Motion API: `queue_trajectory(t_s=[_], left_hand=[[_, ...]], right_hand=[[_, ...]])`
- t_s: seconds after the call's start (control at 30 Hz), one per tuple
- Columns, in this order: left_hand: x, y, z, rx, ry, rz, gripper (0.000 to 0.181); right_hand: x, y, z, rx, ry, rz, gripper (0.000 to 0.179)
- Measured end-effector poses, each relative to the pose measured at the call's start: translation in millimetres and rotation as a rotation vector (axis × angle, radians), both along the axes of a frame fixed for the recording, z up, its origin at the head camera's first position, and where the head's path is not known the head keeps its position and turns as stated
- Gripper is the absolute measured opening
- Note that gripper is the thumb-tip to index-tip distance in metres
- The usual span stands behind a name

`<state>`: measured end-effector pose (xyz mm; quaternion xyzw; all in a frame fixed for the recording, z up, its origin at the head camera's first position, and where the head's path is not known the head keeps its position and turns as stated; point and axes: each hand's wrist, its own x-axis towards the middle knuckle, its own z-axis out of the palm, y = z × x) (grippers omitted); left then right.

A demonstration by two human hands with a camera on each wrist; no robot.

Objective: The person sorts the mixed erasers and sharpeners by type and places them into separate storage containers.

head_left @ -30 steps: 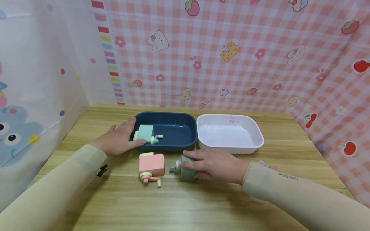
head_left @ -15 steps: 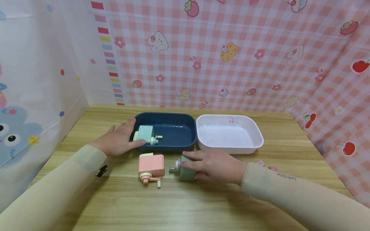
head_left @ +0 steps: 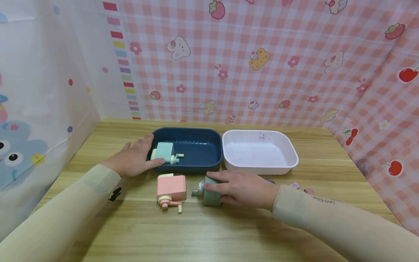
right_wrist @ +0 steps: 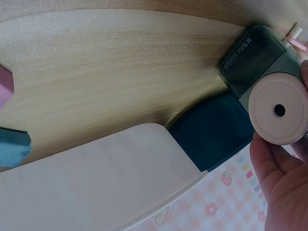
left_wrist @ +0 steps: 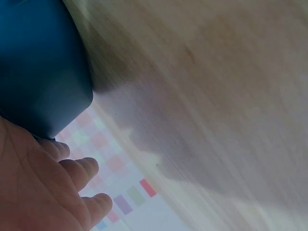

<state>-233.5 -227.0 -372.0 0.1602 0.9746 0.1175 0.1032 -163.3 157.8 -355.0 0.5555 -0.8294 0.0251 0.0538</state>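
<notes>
Barely moved, right hand [head_left: 245,188] grips boxy green sharpener [head_left: 212,195].

Showing smooth wood grain on the surface [head_left: 203,236]; presenting glossy plastic on the blue tray [head_left: 200,150]; displaying smooth plastic on the pink sharpener [head_left: 171,186] and green sharpener [head_left: 212,198]; revealing creased cloth on the backdrop [head_left: 229,54].

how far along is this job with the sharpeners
Done, apparently: the mint-green pencil sharpener sits in the navy tray. In hand: the right hand grips the grey-green pencil sharpener, outside that tray. Left, if all three belong there: placing that one, then the pink pencil sharpener, on the table. Whether the purple block and pink block also need moving, I can't tell.
</notes>
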Motion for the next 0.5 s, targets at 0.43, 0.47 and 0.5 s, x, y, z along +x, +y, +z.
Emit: queue_trajectory(t_s=[0.43, 0.47, 0.5], left_hand=[[0.0, -0.1, 0.6, 0.006, -0.014, 0.0, 0.121], [-0.2, -0.2, 0.6, 0.006, -0.013, -0.001, 0.12], [-0.3, -0.2, 0.7, 0.006, -0.013, -0.002, 0.12]], right_hand=[[2.0, -3.6, 0.7, -0.002, 0.047, 0.023, 0.062], [2.0, -3.8, 1.0, -0.003, 0.051, 0.026, 0.062], [1.8, -3.9, 1.2, -0.005, 0.051, 0.027, 0.062]])
